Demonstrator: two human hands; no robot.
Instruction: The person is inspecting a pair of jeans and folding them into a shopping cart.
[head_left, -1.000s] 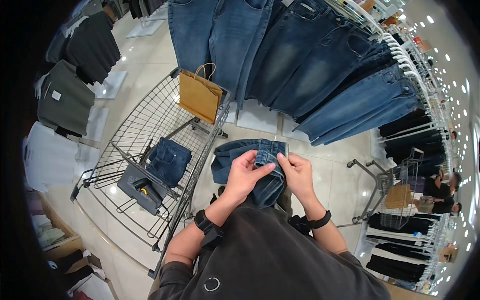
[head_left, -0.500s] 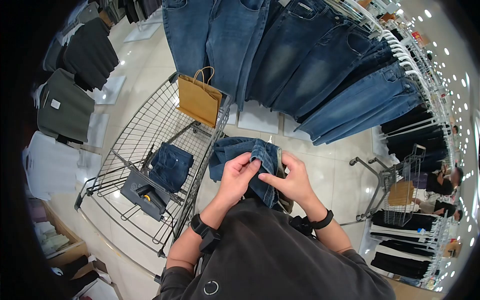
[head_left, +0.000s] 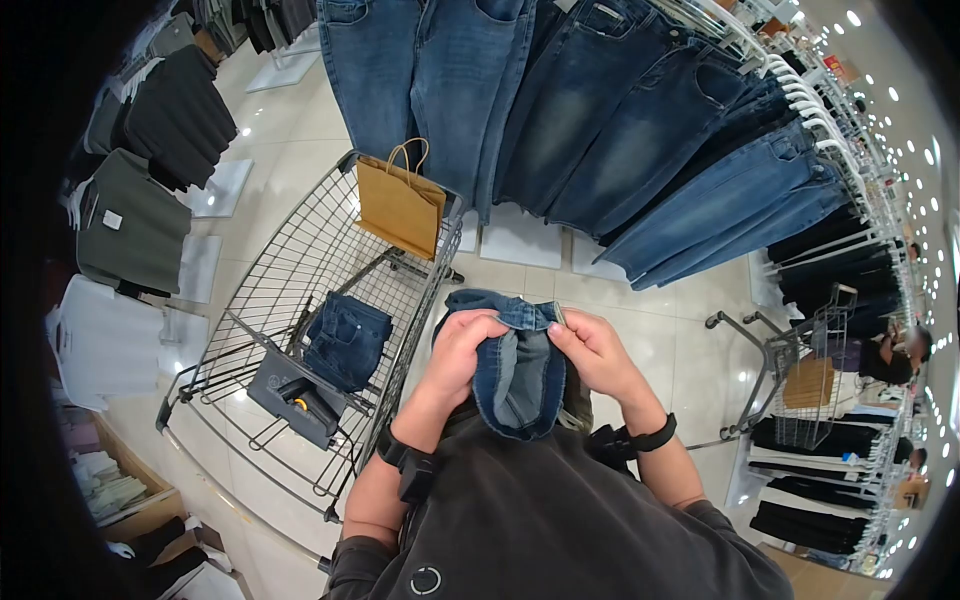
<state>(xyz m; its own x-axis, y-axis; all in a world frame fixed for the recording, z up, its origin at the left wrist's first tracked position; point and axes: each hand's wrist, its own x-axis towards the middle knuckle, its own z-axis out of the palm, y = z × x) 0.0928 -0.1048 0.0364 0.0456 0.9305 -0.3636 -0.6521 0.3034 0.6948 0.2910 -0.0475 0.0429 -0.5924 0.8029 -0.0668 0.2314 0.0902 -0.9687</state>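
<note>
A blue denim garment (head_left: pixel 522 385) is held up in front of the chest, its waistband stretched between both hands and its paler inside showing. My left hand (head_left: pixel 457 352) is closed on the left end of the band. Fingers of my right hand (head_left: pixel 597 352) pinch the right end, beside a pale patch. To the left, a wire shopping cart (head_left: pixel 290 235) holds folded dark blue jeans (head_left: pixel 347 340), with a black scanner-like device (head_left: pixel 310 403) on a grey panel near its handle. A brown paper bag (head_left: pixel 400 210) sits at the cart's far end.
Blue jeans (head_left: pixel 600 130) hang from a rack across the top. Another cart (head_left: pixel 800 380) with a paper bag stands at the right, with people beyond it. Grey and white tops (head_left: pixel 135 230) hang at the left. Boxes of folded clothes are at the lower left.
Both hands have moved apart along the waistband. The denim has been turned and spread, so its opening and paler inside now face the camera.
</note>
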